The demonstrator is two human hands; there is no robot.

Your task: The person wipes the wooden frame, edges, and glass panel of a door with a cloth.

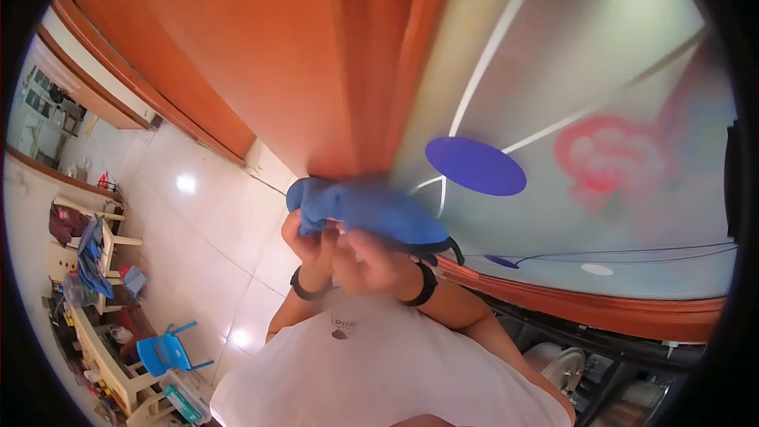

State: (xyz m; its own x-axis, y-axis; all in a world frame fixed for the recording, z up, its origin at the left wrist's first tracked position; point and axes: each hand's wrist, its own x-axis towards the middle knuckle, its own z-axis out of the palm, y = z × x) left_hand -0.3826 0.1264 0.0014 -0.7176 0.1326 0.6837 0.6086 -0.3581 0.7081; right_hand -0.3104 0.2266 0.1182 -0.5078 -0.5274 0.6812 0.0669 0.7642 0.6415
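At the centre of the frame we find a soft, bunched blue fabric piece [360, 207] with black trim at its right end. It is held up in front of a white shirt [403, 364], seemingly so that both hands can get at its near edge. Our left hand [307, 247] is at its left end, fingers curled and pinching the cloth, probably to steady it. Our right hand [368, 265] is just beside, below the middle of the fabric; motion blurs it, so we cannot tell whether its fingers pinch or only touch. The fabric lies directly beyond the fingers, its bulk stretching rightward past the right hand. A black band circles each wrist.

Behind it, a glossy orange-brown wooden panel [261, 55] fills the top of the frame; we cannot tell whether the cloth touches it. At right is a pale, frosted-looking panel [506, 221] bearing a purple oval [476, 166] and a blurry pink flower [605, 156]. At lower left, a small blue chair [164, 354] stands on pale floor tiles [209, 257].
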